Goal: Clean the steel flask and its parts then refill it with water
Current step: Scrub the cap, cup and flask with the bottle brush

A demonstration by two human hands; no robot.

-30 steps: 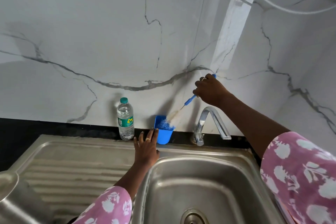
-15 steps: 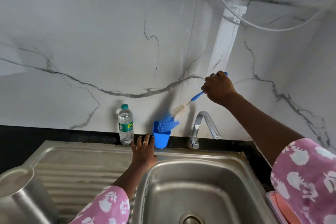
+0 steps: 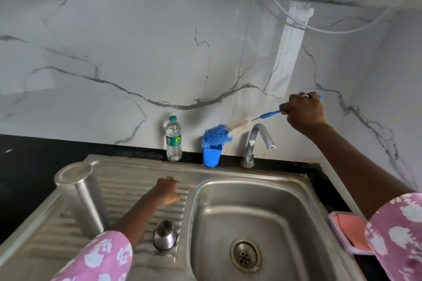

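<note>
- Head view showed the sink (image 3: pixel 249 191), its basin empty of dishes and seemingly dry, drain bare.
- The steel flask (image 3: pixel 85 198) stood upside down on the ribbed drainboard at my left; its steel cap (image 3: pixel 164 235) lay nearer me, beside the basin edge.
- My right hand (image 3: pixel 304 112) gripped the bottle brush (image 3: pixel 230 130) by its blue handle, bristles just above the blue cup (image 3: pixel 211 155); I judged a straight lift best, clearing the tap (image 3: pixel 258 141).
- My left hand (image 3: pixel 169 190) rested loosely curled on the drainboard, holding nothing.
- A capped water bottle (image 3: pixel 173 139) looked nearly full.
</note>
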